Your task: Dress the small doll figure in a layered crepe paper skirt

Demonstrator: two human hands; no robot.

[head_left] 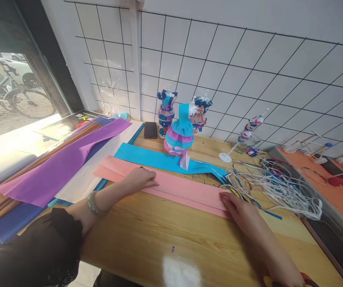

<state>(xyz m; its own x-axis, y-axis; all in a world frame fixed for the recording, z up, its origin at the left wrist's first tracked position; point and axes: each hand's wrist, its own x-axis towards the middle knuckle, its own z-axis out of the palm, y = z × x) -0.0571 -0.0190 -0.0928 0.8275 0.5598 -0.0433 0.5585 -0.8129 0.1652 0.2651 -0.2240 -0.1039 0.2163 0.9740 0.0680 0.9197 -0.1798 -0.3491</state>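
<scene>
A long pink strip of thin fabric-like material (pixel 183 187) lies folded lengthwise across the table. My left hand (pixel 140 178) rests on its left part, fingers curled together and pressed against it. At the strip's right end, my right hand (pixel 237 205) has its fingers closed around the edge, with the thumb side partly hidden. Behind the pink strip runs a blue strip (pixel 150 157), and a small folded white piece (pixel 185 162) stands on it. Just beyond is a small dress form in a tiered blue and purple dress (pixel 179 133).
Purple material (pixel 69 159) and other coloured sheets lie stacked at left. Two more dressed forms, one in blue (pixel 166 107), stand near a phone (pixel 150 130). A tangle of white cords (pixel 282 189) lies at right, beside an orange surface (pixel 324 179) holding small stands.
</scene>
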